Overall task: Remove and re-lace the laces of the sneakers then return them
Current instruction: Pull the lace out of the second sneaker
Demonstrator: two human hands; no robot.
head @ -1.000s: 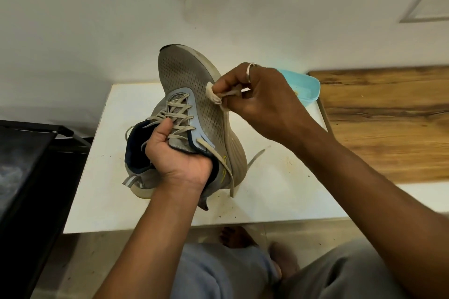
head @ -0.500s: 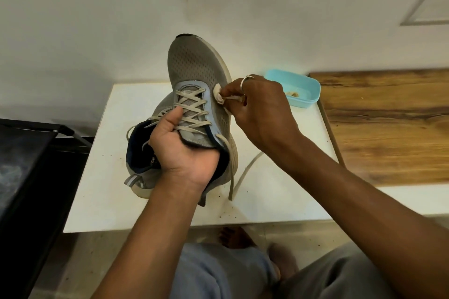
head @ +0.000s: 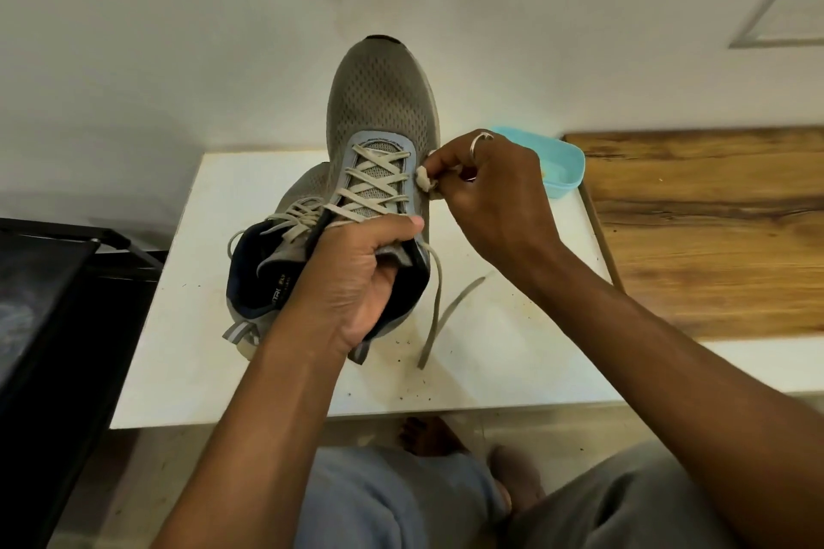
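My left hand [head: 356,276] grips a grey mesh sneaker [head: 379,103] by its tongue and collar, toe pointing up toward the wall, laced face toward me. Its beige laces [head: 374,187] cross the eyelets, and a loose lace end [head: 434,308] hangs down onto the white table [head: 490,361]. My right hand [head: 499,201] pinches a small white wad [head: 423,181] against the sneaker's right side, beside the eyelets. A second grey sneaker [head: 267,263] with a navy lining lies on the table behind my left hand, partly hidden.
A teal plastic container [head: 562,174] sits at the table's far right corner, behind my right hand. A wooden surface [head: 713,227] adjoins the table on the right. A black object [head: 44,303] stands to the left. The wall is close behind.
The held sneaker has turned from side-on to laces facing me and risen slightly. My right hand has stayed at its right side with the white wad, moving in closer.
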